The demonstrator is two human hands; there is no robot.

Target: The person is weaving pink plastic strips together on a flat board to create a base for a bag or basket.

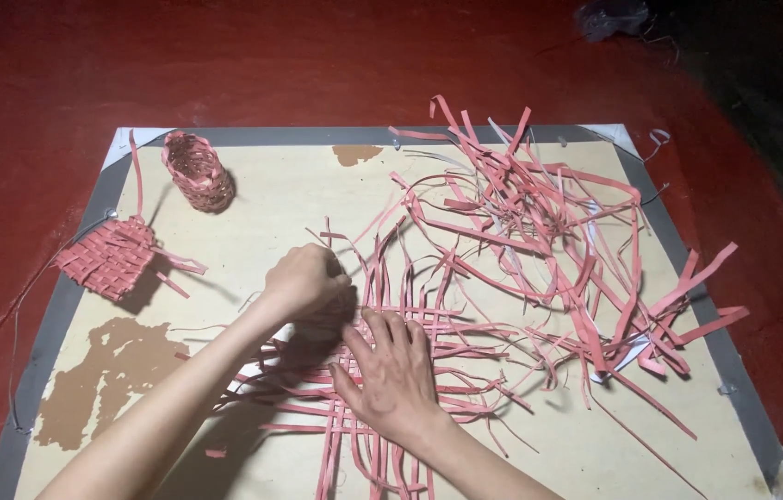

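Note:
A flat weave of pink strips point(410, 370) lies on a pale board point(280, 199), its loose ends spreading in all directions. My right hand point(393, 375) presses palm down on the woven middle, fingers spread. My left hand point(306, 280) hovers just left of it with fingers curled, pinching strips at the weave's upper left edge.
A tangled heap of loose pink strips point(549, 241) covers the board's right half. A small finished woven basket point(197, 171) stands at the back left, and a flat woven piece point(109, 257) lies over the left edge. Red floor point(317, 56) surrounds the board.

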